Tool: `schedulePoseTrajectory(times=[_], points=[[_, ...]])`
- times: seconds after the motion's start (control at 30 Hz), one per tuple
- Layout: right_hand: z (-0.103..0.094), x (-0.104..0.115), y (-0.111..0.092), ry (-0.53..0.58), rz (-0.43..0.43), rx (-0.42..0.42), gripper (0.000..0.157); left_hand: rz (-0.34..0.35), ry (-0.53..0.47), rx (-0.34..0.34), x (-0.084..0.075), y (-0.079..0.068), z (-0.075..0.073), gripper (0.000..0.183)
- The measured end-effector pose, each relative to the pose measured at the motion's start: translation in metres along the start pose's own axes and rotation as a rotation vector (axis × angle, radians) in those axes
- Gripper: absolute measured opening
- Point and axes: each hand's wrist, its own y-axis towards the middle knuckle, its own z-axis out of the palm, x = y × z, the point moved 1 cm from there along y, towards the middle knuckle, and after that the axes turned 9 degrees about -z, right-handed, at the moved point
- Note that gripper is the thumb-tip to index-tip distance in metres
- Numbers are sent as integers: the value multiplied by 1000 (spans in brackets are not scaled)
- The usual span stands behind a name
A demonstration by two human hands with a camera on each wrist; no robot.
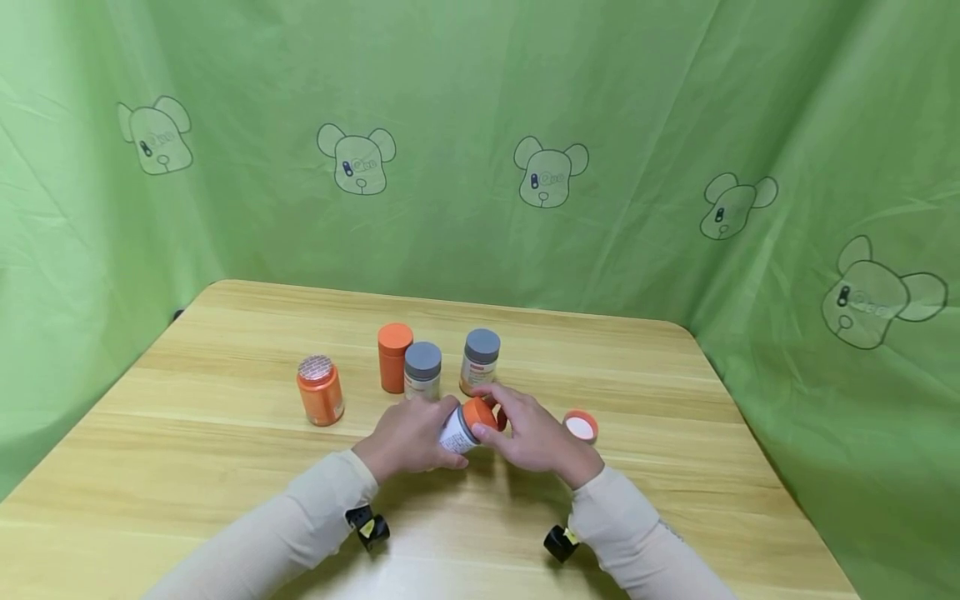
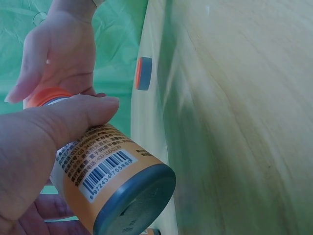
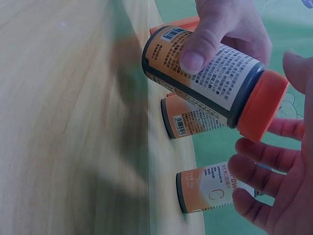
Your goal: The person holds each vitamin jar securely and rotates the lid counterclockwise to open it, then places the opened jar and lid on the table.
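My left hand [image 1: 411, 435] grips a bottle [image 3: 220, 81] with a white and orange printed label, its thumb laid across the label. The bottle is tilted, and its dark base and barcode show in the left wrist view. An orange cap [image 3: 261, 105] sits on its upper end, pointing toward my right hand [image 1: 531, 435]. Around this cap my right hand's fingers and thumb are spread, with the fingertips close to the cap's edge in the right wrist view. Just behind the hands stand two grey-capped bottles, one to the left [image 1: 423, 360] and one to the right [image 1: 482, 354].
Left on the wooden table [image 1: 187, 467] stands an orange bottle [image 1: 321, 396] with a foil seal on top. A taller orange container [image 1: 394, 354] is next to the left grey-capped bottle. A loose lid [image 1: 581, 427], white inside, lies right of my right hand. Green curtain [image 1: 465, 75] surrounds the table.
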Motion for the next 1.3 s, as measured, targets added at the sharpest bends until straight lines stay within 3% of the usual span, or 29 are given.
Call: schedulePoseTrajectory(times=[0.27,0.77,1.13,1.3], points=[[1,-1,0,-51,54,3,47,3,-9,-1,-1,-1,0,60],[-1,0,-1,-12,-29,27,49,-3,3,10,0,0,1,61],[-1,2,-1,-62,50,12,48,-4,9,6,0,0,0,60],[0,0,-1,-46,29,25,49,-1,25,4,0,0,-1,62]])
